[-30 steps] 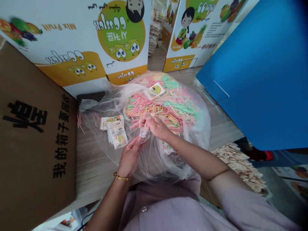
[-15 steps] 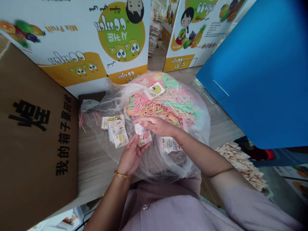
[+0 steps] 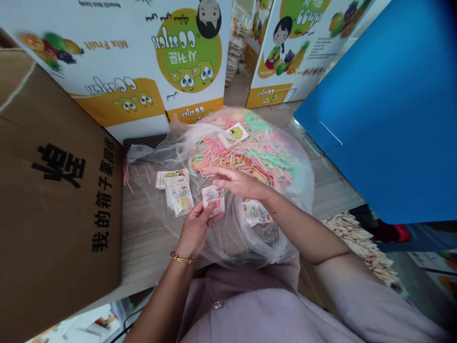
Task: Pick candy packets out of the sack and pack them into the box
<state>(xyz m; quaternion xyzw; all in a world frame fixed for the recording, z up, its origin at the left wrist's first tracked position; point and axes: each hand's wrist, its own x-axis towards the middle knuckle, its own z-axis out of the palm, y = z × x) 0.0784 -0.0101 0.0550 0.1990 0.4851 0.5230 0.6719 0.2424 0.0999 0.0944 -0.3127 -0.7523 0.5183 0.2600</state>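
Note:
My left hand (image 3: 197,224) pinches a small candy packet (image 3: 213,196), white with pink sticks showing through its clear front. Just above the packet, my right hand (image 3: 237,182) is held flat with its fingers stretched out, apart from the packet, at the near edge of the loose candy sticks (image 3: 228,155). These pink, green and orange sticks fill a big clear plastic bag (image 3: 305,183). Left of my left hand lies a small pile of filled packets (image 3: 180,197). More packets (image 3: 255,213) lie by my right forearm, and a single packet (image 3: 236,133) rests on the sticks.
A brown carton (image 3: 67,190) stands at the left. Printed white cartons (image 3: 117,57) line the back, and a blue panel (image 3: 385,119) with a wire stand (image 3: 323,138) rises at the right. Stray pink sticks (image 3: 127,178) lie on the table (image 3: 139,247). Many packets (image 3: 360,247) are heaped lower right.
My right hand has lifted off the packet's top and its fingers have straightened. The packet stays in my left hand, now more fully visible. The view has shifted slightly.

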